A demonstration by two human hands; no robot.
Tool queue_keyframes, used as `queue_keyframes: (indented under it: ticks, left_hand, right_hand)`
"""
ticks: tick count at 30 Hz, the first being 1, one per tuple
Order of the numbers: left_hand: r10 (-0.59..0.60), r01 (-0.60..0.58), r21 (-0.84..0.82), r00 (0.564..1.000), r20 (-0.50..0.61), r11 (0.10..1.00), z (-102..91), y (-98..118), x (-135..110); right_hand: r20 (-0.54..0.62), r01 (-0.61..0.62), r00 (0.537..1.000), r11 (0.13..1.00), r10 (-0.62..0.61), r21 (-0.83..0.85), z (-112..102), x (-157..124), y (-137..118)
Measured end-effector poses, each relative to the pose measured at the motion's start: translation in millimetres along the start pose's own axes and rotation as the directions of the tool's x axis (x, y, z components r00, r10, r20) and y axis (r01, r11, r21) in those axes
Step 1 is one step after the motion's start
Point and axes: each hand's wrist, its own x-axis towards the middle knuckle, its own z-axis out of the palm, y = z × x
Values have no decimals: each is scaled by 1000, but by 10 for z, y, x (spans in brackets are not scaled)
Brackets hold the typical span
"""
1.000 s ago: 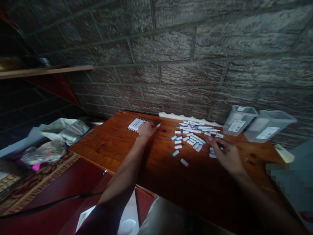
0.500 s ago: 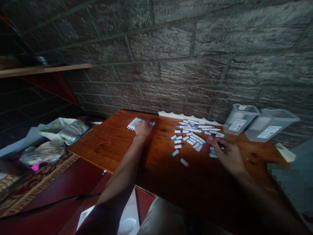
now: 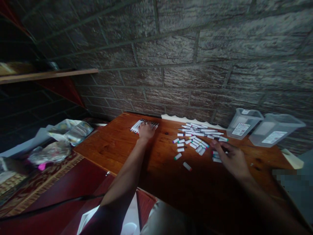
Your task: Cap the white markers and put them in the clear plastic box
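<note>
My left hand (image 3: pixel 146 131) lies over a row of white markers (image 3: pixel 136 126) with dark ends, set side by side near the table's far left edge. Its fingers are stretched across them. At the right, my right hand (image 3: pixel 233 160) hovers by the loose caps, thumb and fingers apart, with nothing visible between them. White caps (image 3: pixel 216 160) with coloured ends are partly hidden beneath it. More marker caps (image 3: pixel 195 144) are scattered to its left. Behind these, a heap of uncapped white markers (image 3: pixel 201 130) lies close to the wall.
Two clear plastic containers (image 3: pixel 244 125) with labels stand at the back right of the wooden table (image 3: pixel 105 143). A white scalloped strip (image 3: pixel 176 118) runs along the brick wall. Plastic bags (image 3: pixel 50 152) lie left of the table, below a wooden shelf (image 3: pixel 73 72).
The view has shifted slightly, so everything sits a little lower and farther right. My left hand stays on the marker row, its fingers more spread. My right hand remains by the caps.
</note>
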Motion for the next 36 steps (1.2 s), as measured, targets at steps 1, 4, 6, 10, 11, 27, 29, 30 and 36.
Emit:
queue_keyframes:
  ticks: [1, 4, 6, 10, 11, 27, 29, 30, 36]
  left_hand:
    - [-11, 11, 7, 1000, 19, 1000, 2, -3, -5]
    - [-35, 35, 18, 998, 43, 999, 5, -3, -19]
    - [-52, 51, 19, 997, 50, 999, 0, 3, -26]
    - [-90, 89, 15, 992, 88, 996, -21, 14, -25]
    - [-93, 92, 14, 991, 97, 996, -25, 16, -23]
    - [11, -12, -101, 1000, -10, 995, -50, 119, -78]
    - [197, -206, -224, 978, -65, 953, -66, 250, -155]
    - [284, -289, -258, 957, -60, 922, -65, 326, -202]
    - [562, -539, -334, 827, -33, 773, 1, 606, -392]
  right_hand:
    - [-1, 9, 1000, 1000, -9, -9, -4, 1, -2]
    - [-5, 26, 1000, 999, -27, -32, -10, 9, 11]
    - [-8, 31, 999, 999, -31, -31, -9, 17, 29]
    - [-12, 34, 999, 999, -34, -2, -4, 22, 48]
    - [-11, 42, 999, 999, -42, 5, -3, 21, 47]
    - [-6, 26, 1000, 999, -26, 26, -15, 36, 49]
    - [-14, 40, 999, 999, -40, 9, -22, 32, 38]
    - [-13, 43, 999, 999, -43, -11, -25, 29, 32]
    - [-30, 64, 997, 990, -68, -129, -18, 43, 58]
